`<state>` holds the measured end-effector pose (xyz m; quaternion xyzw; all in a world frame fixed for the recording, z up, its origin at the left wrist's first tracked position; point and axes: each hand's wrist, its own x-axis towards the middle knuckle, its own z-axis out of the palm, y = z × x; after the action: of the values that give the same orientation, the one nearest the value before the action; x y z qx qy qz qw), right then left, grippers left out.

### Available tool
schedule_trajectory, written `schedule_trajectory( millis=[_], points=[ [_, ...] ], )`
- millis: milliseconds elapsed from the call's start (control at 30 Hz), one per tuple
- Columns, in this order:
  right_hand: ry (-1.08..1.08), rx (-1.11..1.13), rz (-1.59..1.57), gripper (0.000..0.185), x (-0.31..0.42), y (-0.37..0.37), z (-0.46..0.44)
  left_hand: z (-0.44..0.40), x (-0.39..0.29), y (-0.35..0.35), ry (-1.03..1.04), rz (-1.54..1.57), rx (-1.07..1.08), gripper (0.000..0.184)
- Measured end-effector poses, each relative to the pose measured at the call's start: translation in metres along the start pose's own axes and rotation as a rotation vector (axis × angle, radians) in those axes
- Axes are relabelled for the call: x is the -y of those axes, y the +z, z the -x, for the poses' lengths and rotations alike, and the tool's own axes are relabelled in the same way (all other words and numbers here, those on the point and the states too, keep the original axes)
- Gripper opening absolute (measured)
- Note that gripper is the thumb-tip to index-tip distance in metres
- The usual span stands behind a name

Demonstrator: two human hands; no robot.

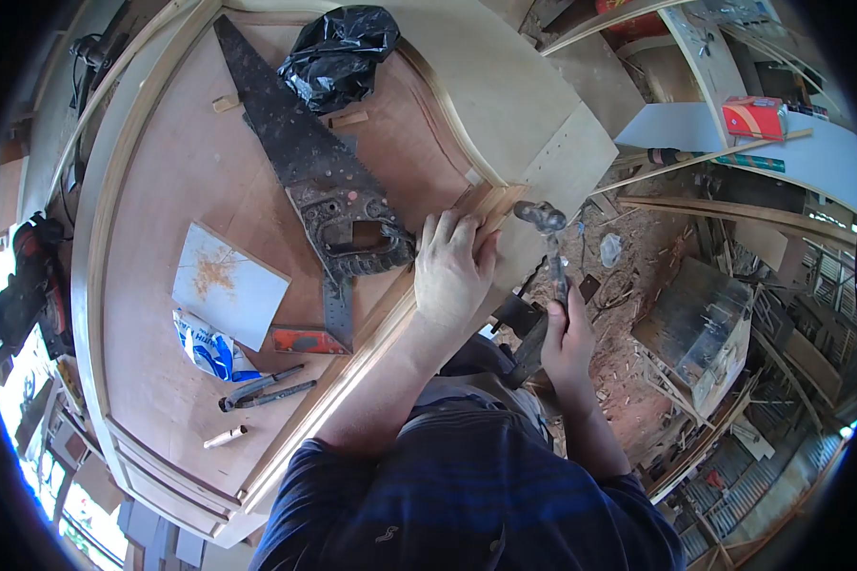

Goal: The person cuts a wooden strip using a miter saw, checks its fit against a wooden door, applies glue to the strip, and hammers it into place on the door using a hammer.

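My left hand (452, 271) presses down on a wooden moulding strip (376, 319) near the panel's corner, its fingers bent over the wood and the thumb to the right. Whether a small nail sits under those fingers is hidden. In my right hand (568, 347) is a hammer (555, 255), gripped by the handle, its head raised to the right of the corner. Just left of my left hand lies a handsaw (300, 143) with a dark handle. A try square (312, 340) with a red stock rests below the saw handle.
On the panel (152, 190) lie a black plastic bag (341, 57), a white board piece (229, 285), a blue-and-white packet (208, 344) and pincers (265, 387). A dark-topped wooden box (695, 319) stands on the shaving-covered floor at right, among timber strips.
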<state>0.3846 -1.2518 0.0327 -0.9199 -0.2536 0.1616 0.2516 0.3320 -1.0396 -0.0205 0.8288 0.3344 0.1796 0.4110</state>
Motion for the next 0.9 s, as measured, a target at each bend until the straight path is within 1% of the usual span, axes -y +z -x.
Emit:
schedule_trajectory(
  millis=[100,167,233,267,367,400,467,533,633,700,767,800,900],
  points=[
    [0.004,-0.113,-0.131,0.046,-0.002,-0.01,0.011,0.001,0.002,0.001,0.031,-0.004,-0.011,0.026],
    [-0.052,-0.154,-0.159,0.046,-0.01,-0.004,0.018,0.002,0.003,0.002,0.029,0.014,-0.022,0.026],
    [-0.207,-0.2,-0.04,0.046,-0.011,0.008,0.007,0.002,0.002,0.003,0.033,0.011,-0.019,0.027],
    [-0.094,0.007,0.059,0.046,-0.01,0.006,0.001,0.002,0.002,0.004,0.035,-0.003,-0.014,0.027],
    [-0.057,-0.066,-0.01,0.046,0.002,-0.005,-0.006,-0.001,0.004,0.004,0.068,-0.023,-0.03,0.027],
    [-0.124,-0.156,-0.001,0.046,-0.001,-0.006,0.0,0.001,0.005,0.004,0.075,-0.025,-0.034,0.028],
    [-0.119,-0.247,-0.17,0.046,-0.003,-0.006,0.013,0.002,0.006,0.006,0.087,0.002,-0.053,0.027],
    [-0.211,-0.307,-0.171,0.046,-0.02,0.006,0.018,0.002,0.007,0.006,0.09,0.0,-0.056,0.027],
    [-0.14,-0.018,0.036,0.047,-0.011,0.005,0.0,0.0,0.004,0.006,0.078,-0.016,-0.031,0.027],
    [-0.14,-0.113,-0.074,0.045,0.003,-0.008,0.0,0.002,0.005,0.005,0.041,-0.011,0.009,0.028],
    [-0.11,-0.201,-0.198,0.045,0.016,-0.019,0.011,0.003,0.007,0.005,0.049,-0.003,0.0,0.028],
    [-0.121,-0.261,-0.255,0.045,0.004,-0.016,0.018,0.003,0.006,0.006,0.055,0.004,-0.005,0.027],
    [-0.133,-0.073,0.042,0.046,0.005,-0.006,0.003,0.002,0.006,0.005,0.086,0.014,-0.017,0.027]
  ],
)
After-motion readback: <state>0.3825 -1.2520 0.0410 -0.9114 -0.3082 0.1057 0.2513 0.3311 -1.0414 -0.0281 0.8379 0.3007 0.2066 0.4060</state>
